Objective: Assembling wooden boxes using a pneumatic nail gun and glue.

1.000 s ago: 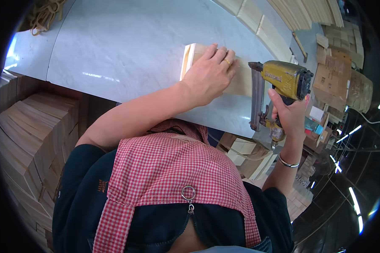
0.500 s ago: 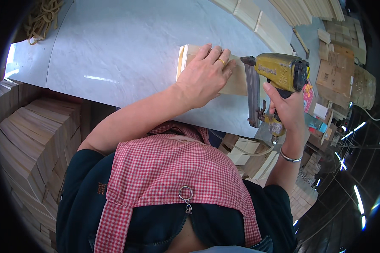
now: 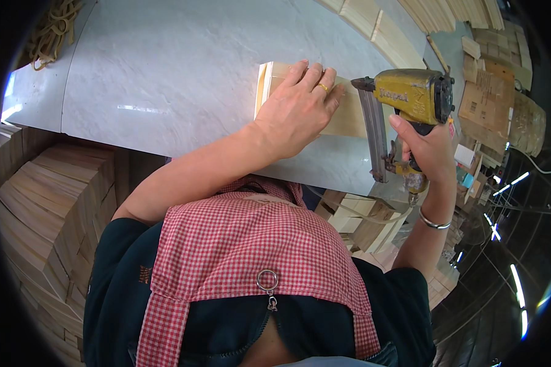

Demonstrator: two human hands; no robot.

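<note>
A pale wooden box-like piece point(image 3: 348, 116) lies on the grey marbled tabletop point(image 3: 165, 67), with layered light edges showing at its left end. My left hand point(image 3: 297, 110), a ring on one finger, rests over it, the fingers curled across its far side and the thumb hidden. My right hand point(image 3: 430, 147) is wrapped round the handle of a yellow and black air nail gun point(image 3: 413, 95). The gun's nose points left at the right end of the wooden piece; whether they touch I cannot tell. Its long grey magazine point(image 3: 373, 131) slants down toward me.
Wooden boards point(image 3: 373, 27) line the table's far right edge. Tan bands point(image 3: 52, 30) hang in a bundle at the far left. Stacked wood point(image 3: 49, 202) stands below the table on the left. A hose point(image 3: 379, 219) runs from the gun. Cardboard boxes point(image 3: 487, 101) stand at the right.
My right hand and the nail gun have shifted slightly right, and the magazine's lower end has swung right. My left hand holds its place on the wooden piece.
</note>
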